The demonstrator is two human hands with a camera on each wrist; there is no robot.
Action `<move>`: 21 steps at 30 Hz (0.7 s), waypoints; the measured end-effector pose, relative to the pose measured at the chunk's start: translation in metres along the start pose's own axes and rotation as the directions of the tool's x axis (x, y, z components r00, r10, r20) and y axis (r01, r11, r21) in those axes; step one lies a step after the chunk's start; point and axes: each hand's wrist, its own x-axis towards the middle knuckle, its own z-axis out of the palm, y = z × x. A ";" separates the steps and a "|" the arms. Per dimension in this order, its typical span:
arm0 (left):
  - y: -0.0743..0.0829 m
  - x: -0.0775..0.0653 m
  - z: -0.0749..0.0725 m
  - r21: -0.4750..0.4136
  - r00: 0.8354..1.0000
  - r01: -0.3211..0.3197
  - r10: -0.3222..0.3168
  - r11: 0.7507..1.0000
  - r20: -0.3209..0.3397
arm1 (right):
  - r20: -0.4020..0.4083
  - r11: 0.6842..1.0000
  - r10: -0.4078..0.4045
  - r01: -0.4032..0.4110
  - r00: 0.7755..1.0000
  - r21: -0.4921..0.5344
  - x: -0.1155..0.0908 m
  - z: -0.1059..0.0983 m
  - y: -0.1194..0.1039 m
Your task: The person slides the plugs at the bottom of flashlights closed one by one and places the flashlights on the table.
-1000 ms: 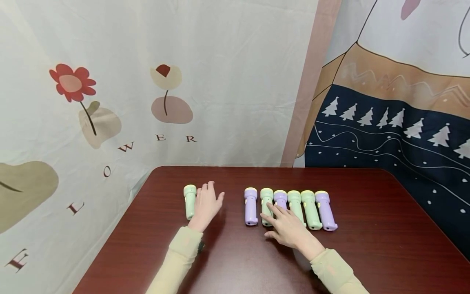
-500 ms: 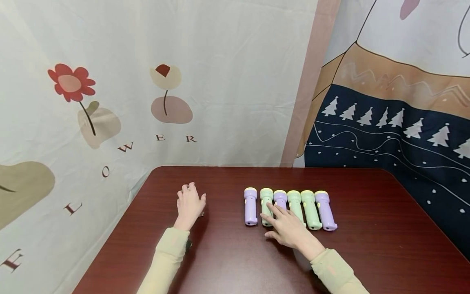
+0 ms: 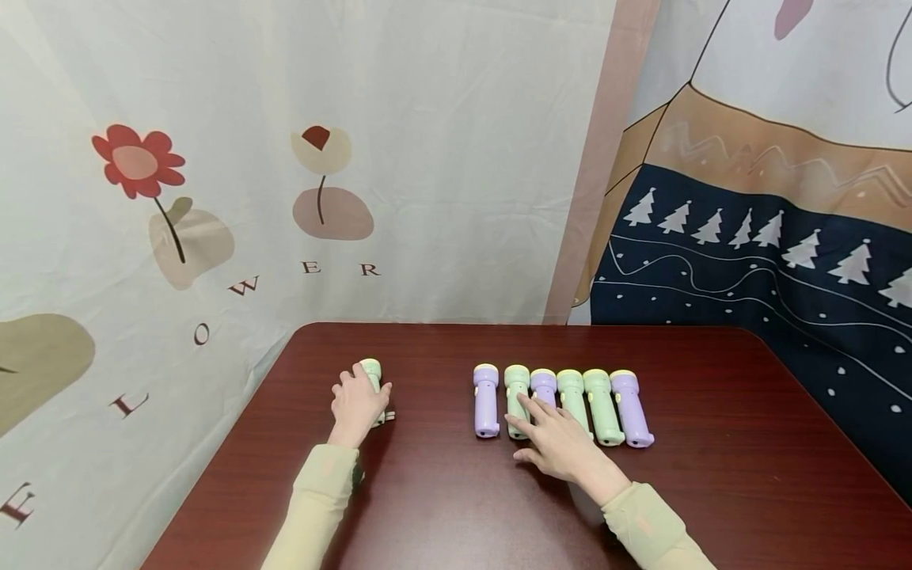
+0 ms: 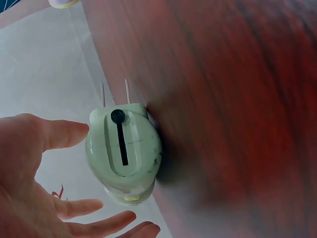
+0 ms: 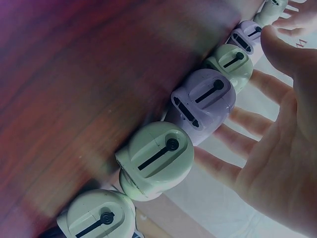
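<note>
In the head view a green flashlight (image 3: 371,369) lies apart on the left of the table. My left hand (image 3: 359,408) is over its left side, partly covering it. The left wrist view shows two metal prongs (image 4: 128,91) sticking out from the flashlight's end, the thumb close against its side and the other fingers loosely extended. My right hand (image 3: 559,439) lies spread over a row of flashlights, its fingers above a green flashlight (image 3: 518,380) and a purple flashlight (image 3: 544,381). In the right wrist view its fingers stretch along the row without curling round any.
At the row's left end is a purple flashlight (image 3: 487,400). Further right lie two green flashlights, one of them a green flashlight (image 3: 604,408) beside a purple flashlight (image 3: 631,408). The dark red table (image 3: 442,507) ends at a printed cloth backdrop (image 3: 456,158).
My left hand has gone from the right of the lone green flashlight, across it, to its left side. Prongs now show at the flashlight's right. My right hand stays still.
</note>
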 end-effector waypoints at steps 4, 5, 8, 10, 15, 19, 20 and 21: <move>-0.004 0.000 0.001 -0.003 1.000 0.011 -0.011 1.000 0.018 | 0.006 1.000 0.003 -0.003 1.000 0.002 0.000 0.000 0.000; -0.005 0.000 0.001 -0.005 1.000 0.014 -0.014 1.000 0.024 | 0.008 1.000 0.003 -0.003 1.000 0.002 0.000 0.000 0.000; -0.007 0.000 0.002 -0.021 0.999 0.025 -0.024 0.999 0.037 | 0.010 1.000 0.006 -0.006 1.000 0.002 0.001 0.000 0.000; -0.008 0.000 0.003 -0.028 0.999 0.032 -0.031 0.999 0.044 | 0.011 1.000 0.007 -0.007 1.000 0.004 0.000 0.000 0.000; -0.009 0.000 0.004 -0.029 0.998 0.034 -0.032 0.999 0.048 | 0.010 1.000 0.011 -0.011 1.000 0.010 0.000 -0.001 -0.001; -0.009 0.000 0.004 -0.028 0.998 0.035 -0.034 0.999 0.047 | 0.011 1.000 0.013 -0.013 1.000 0.009 0.000 -0.001 -0.001; -0.009 0.000 0.003 -0.029 0.998 0.036 -0.034 0.999 0.046 | 0.011 1.000 0.013 -0.013 1.000 0.009 0.000 -0.001 -0.001; -0.009 0.000 0.003 -0.030 0.998 0.036 -0.034 0.999 0.046 | 0.012 1.000 0.014 -0.015 1.000 0.010 0.000 -0.001 -0.001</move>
